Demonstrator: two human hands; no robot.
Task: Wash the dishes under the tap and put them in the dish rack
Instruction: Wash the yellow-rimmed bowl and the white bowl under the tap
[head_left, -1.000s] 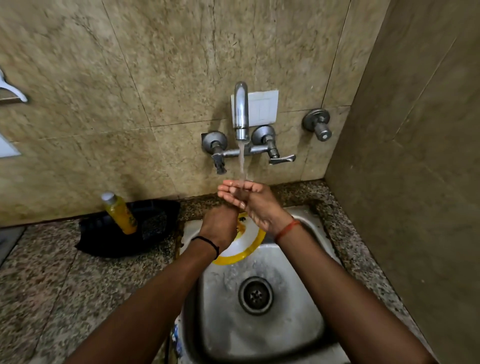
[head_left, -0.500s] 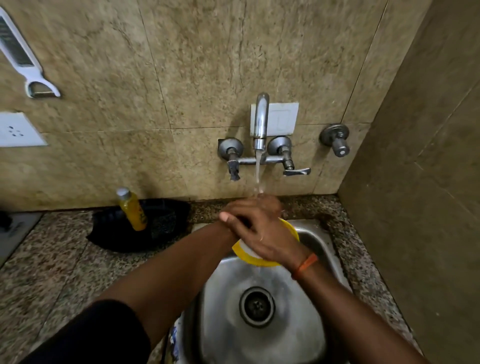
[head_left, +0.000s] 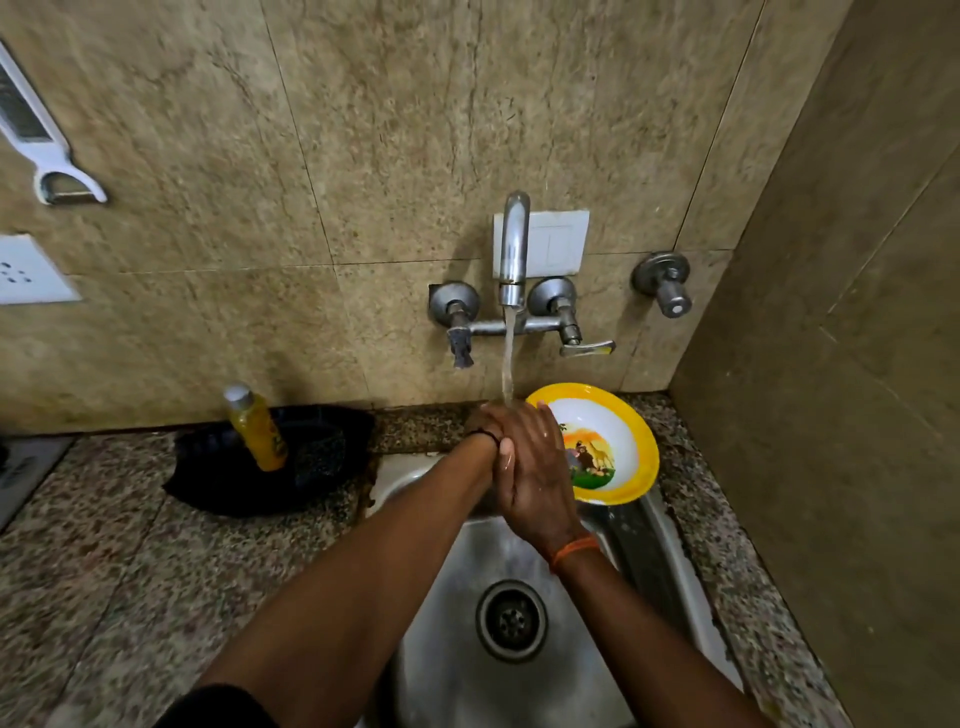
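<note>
Right hand (head_left: 535, 478) lies flat over left hand (head_left: 485, 423), holding nothing, beside round yellow-rimmed white plastic bowl (head_left: 618, 457) bearing animal print.

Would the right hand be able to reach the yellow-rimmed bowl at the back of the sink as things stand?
Probably yes: the right hand lies over the left hand right beside the bowl, holding nothing, with nothing between them.

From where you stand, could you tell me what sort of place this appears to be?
Most likely a home kitchen sink corner: a steel sink set in a granite counter, a running wall tap, a yellow-rimmed plate, and a peeler hanging on the tiled wall.
</note>
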